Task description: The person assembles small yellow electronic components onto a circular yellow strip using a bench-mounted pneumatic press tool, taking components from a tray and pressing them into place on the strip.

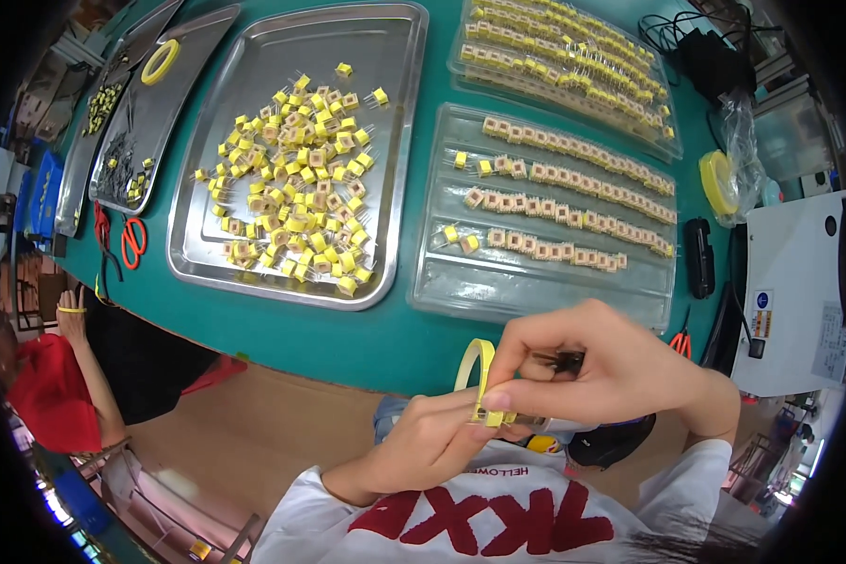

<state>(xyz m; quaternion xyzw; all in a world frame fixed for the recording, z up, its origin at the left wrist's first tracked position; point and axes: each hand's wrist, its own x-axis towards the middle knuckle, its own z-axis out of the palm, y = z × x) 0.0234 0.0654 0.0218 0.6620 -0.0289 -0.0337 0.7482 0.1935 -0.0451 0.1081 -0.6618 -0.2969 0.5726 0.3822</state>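
Fingers of left hand [430, 440] clamped on small, square yellow-wrapped part [484, 416], right hand's [587, 362] on narrow, round yellow tape roll [484, 355]; uneven pull might skew wrap.

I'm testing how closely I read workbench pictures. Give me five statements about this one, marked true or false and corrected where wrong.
1. The person's bare left hand and bare right hand meet at a narrow yellow tape ring. True.

2. The right hand is spread out flat. False: it is curled, with a small dark object showing within.

3. Small yellow-and-beige parts with metal pins lie heaped in a rectangular silver metal tray. True.

4. A clear rectangular plastic tray holds similar parts in rows. True.

5. That plastic tray lies to the left of the metal tray. False: it lies to its right.
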